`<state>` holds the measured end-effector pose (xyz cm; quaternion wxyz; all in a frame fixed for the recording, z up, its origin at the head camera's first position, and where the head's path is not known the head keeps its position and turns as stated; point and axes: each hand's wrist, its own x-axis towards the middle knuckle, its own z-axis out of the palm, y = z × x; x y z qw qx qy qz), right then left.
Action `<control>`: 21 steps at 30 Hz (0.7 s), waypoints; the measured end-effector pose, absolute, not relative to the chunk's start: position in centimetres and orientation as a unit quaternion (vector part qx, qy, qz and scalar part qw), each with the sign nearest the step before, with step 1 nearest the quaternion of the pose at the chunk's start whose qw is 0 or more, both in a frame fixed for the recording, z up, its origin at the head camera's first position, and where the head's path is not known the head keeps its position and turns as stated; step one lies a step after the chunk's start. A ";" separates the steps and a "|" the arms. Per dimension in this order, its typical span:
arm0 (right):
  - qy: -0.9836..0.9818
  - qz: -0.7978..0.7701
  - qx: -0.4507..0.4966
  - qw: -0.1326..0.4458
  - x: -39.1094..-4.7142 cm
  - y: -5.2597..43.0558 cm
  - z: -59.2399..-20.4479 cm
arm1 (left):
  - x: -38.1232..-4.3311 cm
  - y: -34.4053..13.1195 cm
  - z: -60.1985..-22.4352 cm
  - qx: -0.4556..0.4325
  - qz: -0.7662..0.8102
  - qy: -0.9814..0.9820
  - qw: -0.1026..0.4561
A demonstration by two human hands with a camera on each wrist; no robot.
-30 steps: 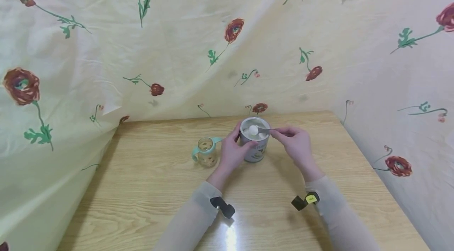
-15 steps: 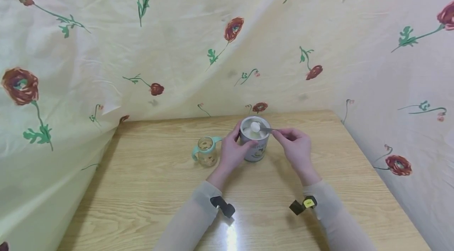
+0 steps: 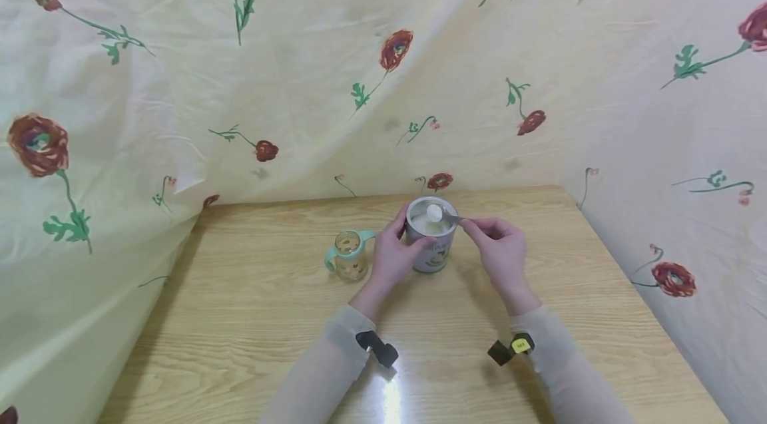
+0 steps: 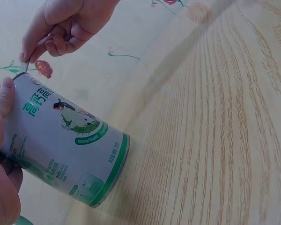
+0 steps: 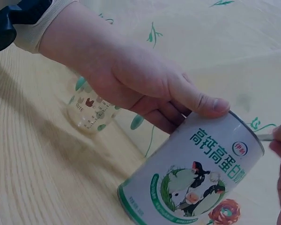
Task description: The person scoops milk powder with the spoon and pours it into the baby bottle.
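Observation:
A white and green milk powder tin (image 3: pixel 434 257) stands lidless near the back of the table, with pale powder visible inside. My left hand (image 3: pixel 395 254) grips its left side, thumb across the front near the rim; the right wrist view shows this hand (image 5: pixel 154 89) around the upper part of the tin (image 5: pixel 192 173). My right hand (image 3: pixel 502 247) pinches the grey handle of a spoon (image 3: pixel 435 213) at the tin's right rim. White powder heaps the spoon's bowl, which is inside the tin's opening. In the left wrist view the bowl is hidden behind the tin wall.
Left of the tin stands a clear two-handled cup (image 3: pixel 350 267) with mint-green handles, close to my left hand. The wooden table (image 3: pixel 240 317) ends at a flower-patterned cloth (image 3: pixel 311 78) behind and at both sides.
The heaped spoon has shifted slightly right and toward the far side of the tin's opening, and my right hand has moved a little with it. My left hand and the tin stay put.

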<state>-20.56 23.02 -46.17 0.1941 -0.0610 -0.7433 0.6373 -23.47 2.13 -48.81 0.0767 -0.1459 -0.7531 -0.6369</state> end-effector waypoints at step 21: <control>-0.723 0.672 -0.104 0.123 -20.8 23.0 -46.1 | -22.5 -0.1 -46.2 -0.151 -0.583 -0.797 0.039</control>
